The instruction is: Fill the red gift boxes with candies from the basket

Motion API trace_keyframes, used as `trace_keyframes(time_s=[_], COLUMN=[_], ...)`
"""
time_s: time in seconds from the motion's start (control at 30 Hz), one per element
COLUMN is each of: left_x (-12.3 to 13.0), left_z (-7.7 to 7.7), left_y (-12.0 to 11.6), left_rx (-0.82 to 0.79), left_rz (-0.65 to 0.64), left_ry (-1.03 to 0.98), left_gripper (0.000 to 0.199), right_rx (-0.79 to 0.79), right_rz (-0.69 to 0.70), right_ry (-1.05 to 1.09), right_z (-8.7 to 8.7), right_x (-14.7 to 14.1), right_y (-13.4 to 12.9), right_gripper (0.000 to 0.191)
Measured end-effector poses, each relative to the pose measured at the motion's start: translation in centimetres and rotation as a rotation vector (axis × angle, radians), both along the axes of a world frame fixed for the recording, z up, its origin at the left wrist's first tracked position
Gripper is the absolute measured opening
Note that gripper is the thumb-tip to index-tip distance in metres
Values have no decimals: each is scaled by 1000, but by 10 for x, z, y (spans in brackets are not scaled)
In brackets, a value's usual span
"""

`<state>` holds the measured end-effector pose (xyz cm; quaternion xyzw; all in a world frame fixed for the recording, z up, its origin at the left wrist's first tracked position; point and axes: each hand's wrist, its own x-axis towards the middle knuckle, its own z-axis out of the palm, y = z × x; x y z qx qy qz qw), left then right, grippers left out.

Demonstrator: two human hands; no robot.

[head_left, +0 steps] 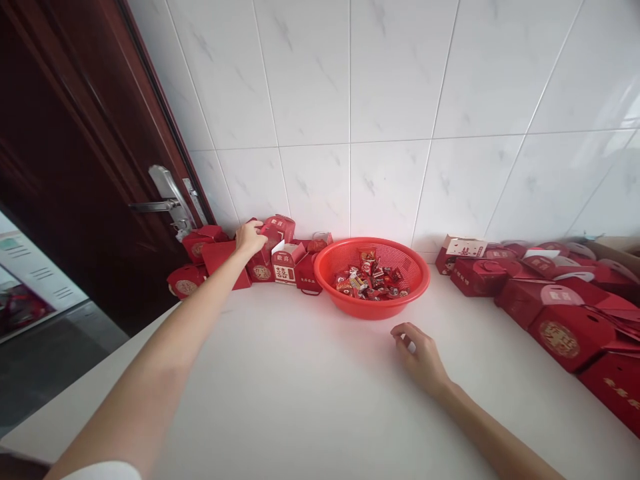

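Item 1: red carton gift box, white chars. on rounded top flap. Located far L. of tabletop, nr tiled wall, above/behind other boxes; whether it is being lifted or being borne by those beneath cannot be told. Being touched at its L. edge by L. hand. L. fingers being bent over edge; whether box is being pinched or merely being touched cannot be told.

Item 2: R. hand, being held nr front of colander, w/ nothing seen in grasp. Fingers being loosely curled, thumb being turned twd them, gap being left btwn.

Item 3: said colander, red plastic, perforated, on white tabletop. Asst. wrapped sweets being contained in bottom, mostly red wrappers, some paler.

Item 4: double-happiness box, cream front panel, pale inside being shown at top; being flanked by red boxes L. & R.

Item 5: R.-hand lot, red gift boxes, qty. several, being ranged along R. side of tabletop; round gold emblem being displayed on one.

Item 6: dark red-brown door, L., w/ silver lever handle.
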<state>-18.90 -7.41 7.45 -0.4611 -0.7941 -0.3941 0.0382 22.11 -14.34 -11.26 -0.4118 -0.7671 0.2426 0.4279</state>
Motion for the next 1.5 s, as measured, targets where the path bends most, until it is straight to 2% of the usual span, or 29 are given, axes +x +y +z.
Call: trace_keyframes(time_s=[0.1,0.17,0.2,0.3,0.37,0.4,0.47,0.53,0.63,0.7,0.77,0.93,1.07,1.17,1.3,1.4,1.5], left_x=[10,18,23,36,47,53,68,87,119,139,154,174,182,186,188,188,190], left_z=[8,16,21,36,43,45,45,37,13,-9,-31,-80,-100,-102,-93,-86,-79], left_y=[-14,-29,-37,-67,-89,-99,-117,-131,-142,-146,-149,-148,-145,-145,-144,-140,-135], left_rx=[82,212,343,492,592,565,446,241,-47,-66,-27,171,251,202,54,-52,-88], left_rz=[-26,-48,-85,-185,-428,-577,-796,-977,-1290,-1436,-1504,-1504,-1469,-1452,-1514,-1474,-1419], left_ry=[-1,18,15,-20,-224,-299,-358,-332,-222,-98,3,212,250,189,61,47,169], left_gripper=[33,31,32,34,29,27,20,16,7,13,20,31,35,33,30,34,36], right_rx=[2,3,2,-14,-36,-51,-90,-134,-211,-250,-269,-238,-163,-157,-229,-255,-221], right_rz=[0,-1,-2,-7,-16,-25,-49,-64,-53,-48,-40,13,38,121,236,262,250], right_ry=[7,16,20,37,56,69,104,149,249,296,331,418,398,300,225,177,137], right_z=[-1,-1,-1,0,1,2,3,4,7,10,15,27,32,36,44,47,45], right_x=[0,0,0,0,-1,-1,-1,-1,-2,-2,-3,-3,-1,0,-1,-1,-1], right_y=[0,0,0,0,0,0,0,0,-2,-4,-6,-14,-21,-28,-36,-36,-34], right_gripper=[15,14,14,14,14,14,15,16,16,18,23,33,33,49,70,74,73])
